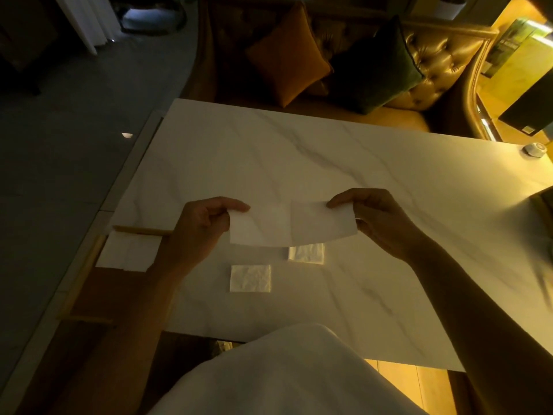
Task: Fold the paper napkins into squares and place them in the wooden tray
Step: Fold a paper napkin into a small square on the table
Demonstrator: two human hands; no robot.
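Left hand (206,223) and right hand (374,217) pinch napkin (287,226) ends, stretched above surface (329,163), likely aligning next fold.

Paper napkin (291,224) pinched at both ends between left hand (200,226) and right hand (377,218), above marble table (299,151).

white napkin (291,224), white grey-veined marble table (329,163), orange cushion (288,55)

Lounge: tufted sofa (431,55), cushions (287,55)
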